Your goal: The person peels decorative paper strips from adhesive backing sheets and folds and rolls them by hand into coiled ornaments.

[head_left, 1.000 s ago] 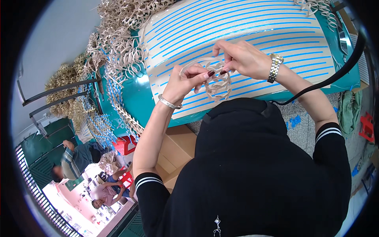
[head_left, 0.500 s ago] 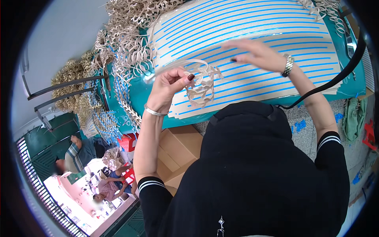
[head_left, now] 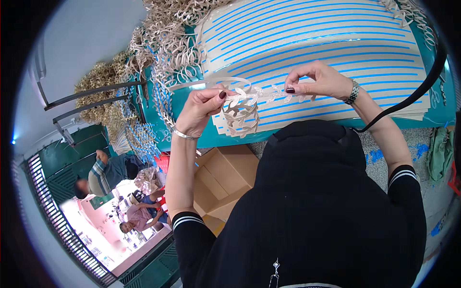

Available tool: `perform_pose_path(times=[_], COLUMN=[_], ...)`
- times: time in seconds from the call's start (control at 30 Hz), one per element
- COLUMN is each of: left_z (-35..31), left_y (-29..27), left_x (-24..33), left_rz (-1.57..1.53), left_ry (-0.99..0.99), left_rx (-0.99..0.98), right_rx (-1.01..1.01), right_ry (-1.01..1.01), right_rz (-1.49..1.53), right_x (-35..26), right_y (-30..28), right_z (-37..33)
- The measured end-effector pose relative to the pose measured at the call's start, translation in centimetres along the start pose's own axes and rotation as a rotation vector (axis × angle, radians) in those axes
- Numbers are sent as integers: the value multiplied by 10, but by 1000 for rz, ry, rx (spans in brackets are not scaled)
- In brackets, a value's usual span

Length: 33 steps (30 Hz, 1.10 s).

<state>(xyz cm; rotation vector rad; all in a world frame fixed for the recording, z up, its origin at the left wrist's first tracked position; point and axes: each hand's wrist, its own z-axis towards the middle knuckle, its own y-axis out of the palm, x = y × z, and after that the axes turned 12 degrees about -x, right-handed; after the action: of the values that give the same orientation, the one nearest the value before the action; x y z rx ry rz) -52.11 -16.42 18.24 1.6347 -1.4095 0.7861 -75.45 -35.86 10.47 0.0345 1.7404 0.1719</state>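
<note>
The person's left hand (head_left: 204,108) and right hand (head_left: 319,79) are both raised over the near edge of a teal worktable (head_left: 434,115), and between them runs a thin beige cut-out strip with a leaf pattern (head_left: 259,95). The left thumb and fingers are pinched tight on one end of it, where the strip curls down into a loose tangle of leafy loops just below the hand. The right thumb and forefinger, nails painted dark red, nip the other end, so the straight part is stretched level between the two hands. A plain pale band arcs off to the left from the left-hand pinch.

Behind the hands, lying flat on the table, is a large cream sheet crossed by many long blue stripes (head_left: 312,33); it seems to be the top of a thin stack, with edges showing at the near right corner. Heaps of curly beige offcut strips (head_left: 168,43) pile along the table's far left edge and spill over the side. A silver bangle (head_left: 181,135) sits on the left wrist and a metal-link watch (head_left: 353,92) on the right. A black cable (head_left: 413,98) sweeps from the person's chest up across the right side of the table.

Below the table's front edge stands an open brown cardboard box (head_left: 225,180), flaps spread, plain-sided. A green cloth (head_left: 439,153) hangs at the far right. Further down to the left, other people (head_left: 115,170) are sitting by a green railing.
</note>
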Motion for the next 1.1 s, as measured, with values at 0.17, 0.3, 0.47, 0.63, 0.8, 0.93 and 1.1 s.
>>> perform_pose_path(times=[0.17,0.3,0.47,0.63,0.8,0.93,1.1], left_z=[0,0,1,-2,-1,1,7], left_y=[-3,0,2,2,0,7,13], left_x=[-7,-10,-12,-9,-13,-7,-3], left_rz=[-89,-144,-124,-93,-80,-92,-88], left_ry=[38,40,35,-3,12,37,55], left_rx=[36,-13,-51,-79,-56,-118,-166], right_rx=[-69,63,220,277,209,198,211], right_ry=[-57,-192,-324,-170,-264,-217,-186], right_rz=[-17,-136,-504,-231,-486,-380,-325], right_x=[6,14,9,-2,-20,-20,-9], right_y=[5,4,0,2,1,-2,-9], right_z=[2,10,14,10,-8,-7,3])
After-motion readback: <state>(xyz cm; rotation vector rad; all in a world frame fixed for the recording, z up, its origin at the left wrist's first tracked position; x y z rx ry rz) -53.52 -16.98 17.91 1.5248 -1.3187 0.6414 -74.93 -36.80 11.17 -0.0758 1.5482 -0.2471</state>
